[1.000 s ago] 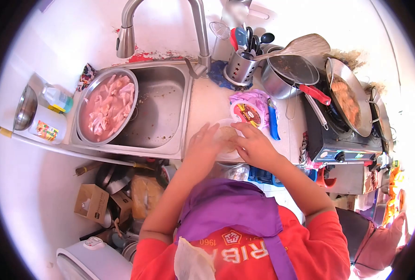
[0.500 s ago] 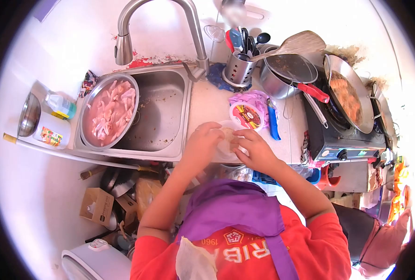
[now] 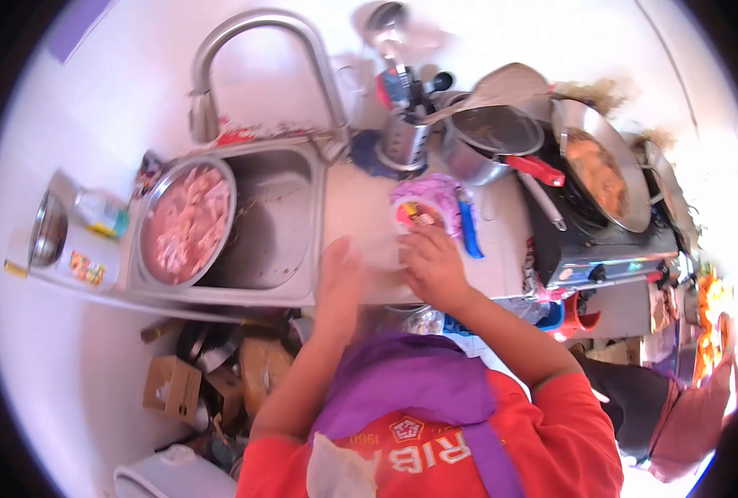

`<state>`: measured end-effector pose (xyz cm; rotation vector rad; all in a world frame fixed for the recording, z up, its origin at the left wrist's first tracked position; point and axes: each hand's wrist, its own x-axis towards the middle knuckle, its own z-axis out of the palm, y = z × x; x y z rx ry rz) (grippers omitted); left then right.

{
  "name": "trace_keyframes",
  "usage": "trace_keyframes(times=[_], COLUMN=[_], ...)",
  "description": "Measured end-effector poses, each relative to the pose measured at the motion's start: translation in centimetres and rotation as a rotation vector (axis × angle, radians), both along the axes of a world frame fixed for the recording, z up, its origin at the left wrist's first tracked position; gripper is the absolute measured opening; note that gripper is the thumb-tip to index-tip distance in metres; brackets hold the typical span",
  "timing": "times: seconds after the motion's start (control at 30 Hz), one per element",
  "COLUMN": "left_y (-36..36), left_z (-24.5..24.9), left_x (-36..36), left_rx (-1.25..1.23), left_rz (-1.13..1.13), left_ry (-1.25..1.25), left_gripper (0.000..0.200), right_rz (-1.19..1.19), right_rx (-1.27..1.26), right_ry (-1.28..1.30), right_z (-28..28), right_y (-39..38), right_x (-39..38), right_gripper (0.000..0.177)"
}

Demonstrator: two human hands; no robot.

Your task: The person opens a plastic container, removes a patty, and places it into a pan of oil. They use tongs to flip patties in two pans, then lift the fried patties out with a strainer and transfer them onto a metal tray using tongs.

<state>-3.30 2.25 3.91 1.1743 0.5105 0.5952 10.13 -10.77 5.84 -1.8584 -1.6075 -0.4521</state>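
Covering near edge of round lid (image 3: 416, 211): right hand (image 3: 431, 259), fingers bent, grip unclear | left hand (image 3: 342, 275) blurred over pale counter (image 3: 359, 203), state unclear | lid by crinkled purple plastic (image 3: 435, 187), right of steel sink (image 3: 271, 220)

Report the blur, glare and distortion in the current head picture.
Head view: blur smears the left hand and softens the utensil holder; head view: bright light washes out the far right side; head view: wide-angle distortion gives a rounded image with black corners.

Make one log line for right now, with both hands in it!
left hand: blurred, over counter | right hand: at lid, grip unclear | bowl: meat, at sink
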Motion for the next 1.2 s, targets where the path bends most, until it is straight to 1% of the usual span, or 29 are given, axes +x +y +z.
trace_keyframes(times=[0.07,0.17,0.27,0.37,0.47,0.57,0.67,0.77,0.87,0.9,0.97,1.0,1.1,1.2], left_y=[-1.5,-2.5,-2.2,-2.4,-1.9,-2.1,-2.9,-3.0,-3.1,-3.1,-3.0,-3.5,-3.8,-4.4], left_z=[2.9,4.0,4.4,4.2,2.9,3.7,4.7,5.6,6.4,6.4,6.1,6.4,6.7,7.3], left_x=[-1.5,-1.3,-1.1,-1.0,-0.9,-0.8,-0.6,-0.5,-0.3,-0.2,-0.3,0.7,0.1,0.5], left_rx=[-0.733,-0.691,-0.812,-0.727,-0.648,-0.681,-0.669,-0.677,-0.727,-0.733,-0.747,-0.794,-0.921,-0.965], left_rz=[-0.111,-0.202,-0.295,-0.324,-0.374,-0.324,-0.386,-0.445,-0.46,-0.462,-0.494,-0.544,-0.558,-0.592], left_ry=[-0.096,-0.043,-0.13,-0.118,-0.131,-0.101,-0.195,-0.227,-0.234,-0.232,-0.221,-0.215,-0.217,-0.175], left_gripper=[0.035,0.042,0.041,0.042,0.043,0.047,0.049,0.05,0.049,0.048,0.047,0.046,0.044,0.041], right_rz=[-0.04,0.021,0.06,0.099,0.157,-0.015,-0.183,-0.065,-0.028,-0.026,-0.048,-0.095,0.01,0.147], right_rx=[0.042,0.143,0.107,0.034,-0.025,0.054,0.078,-0.024,0.134,0.167,0.116,0.125,0.07,0.129], right_ry=[-0.047,-0.056,-0.114,-0.119,0.073,0.302,0.483,0.859,1.148,1.093,1.152,1.165,1.459,1.558], right_z=[0.6,1.0,2.1,2.4,2.9,4.1,3.5,2.9,3.3,3.2,2.7,3.1,3.8,4.9], right_y=[-0.1,-0.4,-1.0,-1.4,-2.1,-3.2,-3.3,-3.9,-3.8,-3.9,-3.7,-4.9,-5.9,-7.3], right_x=[-0.3,-0.7,-1.5,-1.6,-2.3,-2.9,-1.7,-0.4,-0.9,-0.9,-1.5,-1.0,-0.4,-0.2], right_gripper=[0.03,0.027,0.026,0.025,0.029,0.033,0.035,0.032,0.03,0.03,0.03,0.03,0.03,0.028])
